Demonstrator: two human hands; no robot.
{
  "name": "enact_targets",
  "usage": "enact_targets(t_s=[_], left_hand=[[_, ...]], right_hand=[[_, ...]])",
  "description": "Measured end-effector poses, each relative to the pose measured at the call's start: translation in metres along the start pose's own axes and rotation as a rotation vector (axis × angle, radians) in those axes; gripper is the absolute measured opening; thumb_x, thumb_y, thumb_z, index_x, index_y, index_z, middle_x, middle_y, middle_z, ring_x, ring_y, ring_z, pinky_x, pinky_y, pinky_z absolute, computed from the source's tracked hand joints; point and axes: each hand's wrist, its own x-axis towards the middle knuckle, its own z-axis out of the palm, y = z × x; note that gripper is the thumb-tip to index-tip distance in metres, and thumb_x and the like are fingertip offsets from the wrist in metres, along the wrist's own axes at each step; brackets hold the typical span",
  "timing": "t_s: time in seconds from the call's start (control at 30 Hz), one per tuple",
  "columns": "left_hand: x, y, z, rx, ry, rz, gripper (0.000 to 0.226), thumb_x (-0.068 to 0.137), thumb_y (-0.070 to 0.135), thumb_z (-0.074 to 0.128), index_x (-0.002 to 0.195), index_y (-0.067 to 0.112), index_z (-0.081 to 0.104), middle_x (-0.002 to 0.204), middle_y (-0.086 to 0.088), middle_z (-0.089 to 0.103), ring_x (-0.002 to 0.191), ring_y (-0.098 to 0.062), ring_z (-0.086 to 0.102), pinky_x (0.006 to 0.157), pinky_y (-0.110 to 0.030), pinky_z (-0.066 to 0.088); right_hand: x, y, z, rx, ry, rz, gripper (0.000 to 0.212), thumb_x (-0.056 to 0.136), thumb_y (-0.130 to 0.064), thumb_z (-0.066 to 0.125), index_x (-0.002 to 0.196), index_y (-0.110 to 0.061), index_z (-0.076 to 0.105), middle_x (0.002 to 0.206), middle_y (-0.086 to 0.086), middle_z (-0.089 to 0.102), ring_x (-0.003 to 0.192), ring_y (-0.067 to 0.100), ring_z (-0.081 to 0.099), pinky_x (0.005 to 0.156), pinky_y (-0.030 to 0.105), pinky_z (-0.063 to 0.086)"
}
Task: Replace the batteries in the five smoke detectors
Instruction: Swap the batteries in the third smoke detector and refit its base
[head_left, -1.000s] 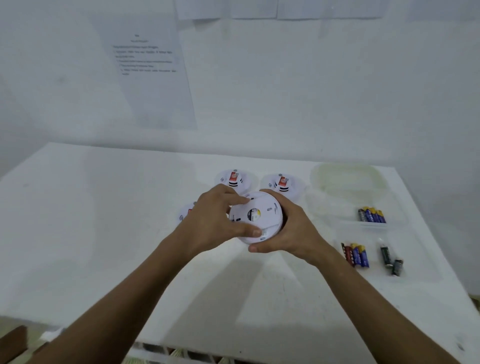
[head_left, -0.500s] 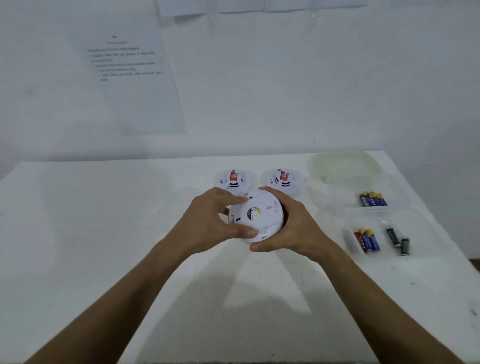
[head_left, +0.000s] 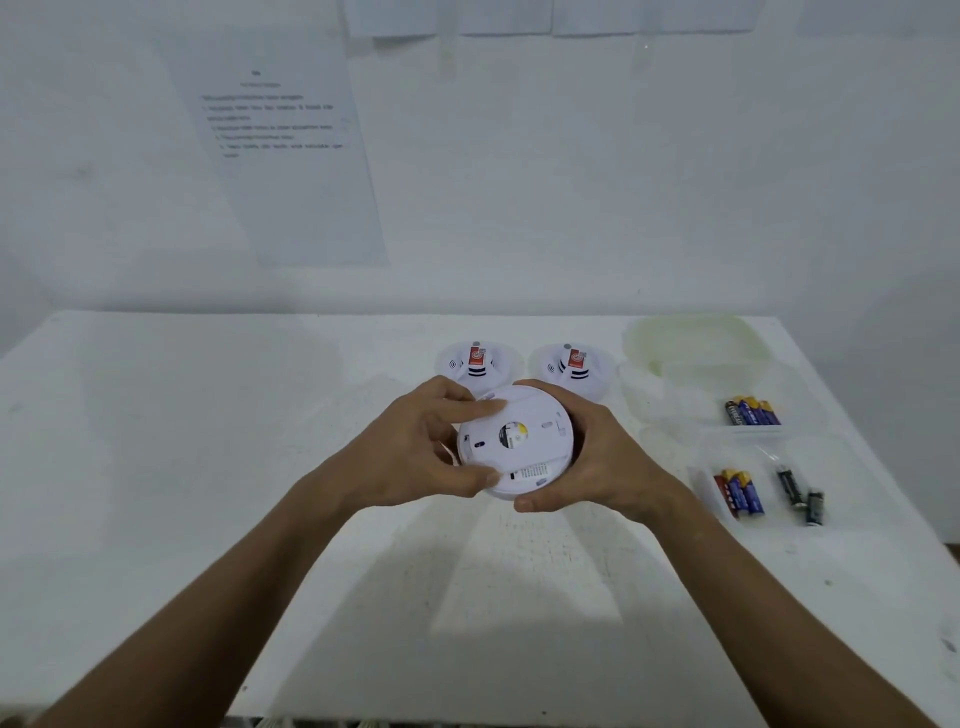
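- I hold one smoke detector (head_left: 517, 441) at frame centre, back plate facing me, above the white table (head_left: 208, 441).
- My left hand (head_left: 415, 457) pinches its left rim between thumb and fingers; my right hand (head_left: 597, 462) wraps round its right side.
- Two more detectors (head_left: 478, 364) (head_left: 571, 366) lie just behind.
- At right: four blue batteries (head_left: 753, 411), three more (head_left: 738, 492) below, and two dark batteries (head_left: 800, 493).

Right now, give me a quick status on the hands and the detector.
Left hand and right hand both grip the smoke detector, back side up, above the table. Back cover on. Nothing in the way.
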Motion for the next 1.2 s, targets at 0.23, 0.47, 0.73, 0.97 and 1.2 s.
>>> enact_targets(t_s=[0.23, 0.47, 0.73, 0.97, 1.2], left_hand=[[-0.004, 0.002, -0.002, 0.002, -0.013, 0.008, 0.064, 0.065, 0.018, 0.085, 0.125, 0.026, 0.063, 0.112, 0.004, 0.049, 0.085, -0.02, 0.068, 0.061, -0.02, 0.051], [-0.012, 0.004, -0.002, -0.158, -0.015, -0.144, 0.09, 0.069, 0.011, 0.086, 0.14, 0.041, 0.038, 0.119, 0.011, 0.061, 0.088, -0.018, 0.071, 0.076, -0.028, 0.058], [-0.019, -0.002, -0.012, -0.143, 0.078, -0.136, 0.078, 0.071, 0.006, 0.083, 0.137, 0.029, 0.05, 0.1, 0.001, 0.073, 0.088, -0.021, 0.07, 0.088, -0.042, 0.057], [-0.031, -0.001, -0.019, -0.188, 0.125, -0.094, 0.072, 0.076, 0.008, 0.08, 0.136, 0.03, 0.049, 0.112, 0.006, 0.07, 0.097, -0.019, 0.068, 0.084, -0.032, 0.057], [-0.036, -0.004, -0.023, -0.186, 0.161, -0.104, 0.065, 0.076, 0.016, 0.08, 0.133, 0.031, 0.053, 0.116, 0.01, 0.066, 0.101, -0.016, 0.066, 0.085, -0.033, 0.057]], right_hand=[[0.002, -0.001, -0.004, -0.005, -0.078, 0.003, 0.092, 0.056, 0.01, 0.089, 0.135, -0.016, 0.051, 0.125, 0.001, 0.064, 0.12, 0.023, 0.058, 0.093, 0.039, 0.056], [0.004, 0.001, -0.006, -0.065, -0.049, 0.031, 0.09, 0.055, -0.009, 0.092, 0.133, -0.025, 0.049, 0.124, -0.012, 0.061, 0.119, 0.01, 0.057, 0.091, 0.029, 0.055], [0.015, -0.007, 0.007, -0.3, -0.098, 0.034, 0.096, 0.06, -0.02, 0.094, 0.135, -0.039, 0.038, 0.125, -0.028, 0.049, 0.113, -0.007, 0.052, 0.082, 0.011, 0.051], [0.029, -0.009, 0.013, -0.548, -0.025, 0.005, 0.105, 0.049, -0.052, 0.085, 0.138, -0.032, 0.033, 0.124, -0.018, 0.035, 0.116, 0.008, 0.041, 0.09, 0.021, 0.046], [0.03, -0.008, 0.014, -0.214, -0.117, 0.067, 0.102, 0.055, -0.031, 0.089, 0.141, -0.036, 0.033, 0.127, -0.009, 0.05, 0.108, 0.016, 0.06, 0.087, 0.034, 0.059]])
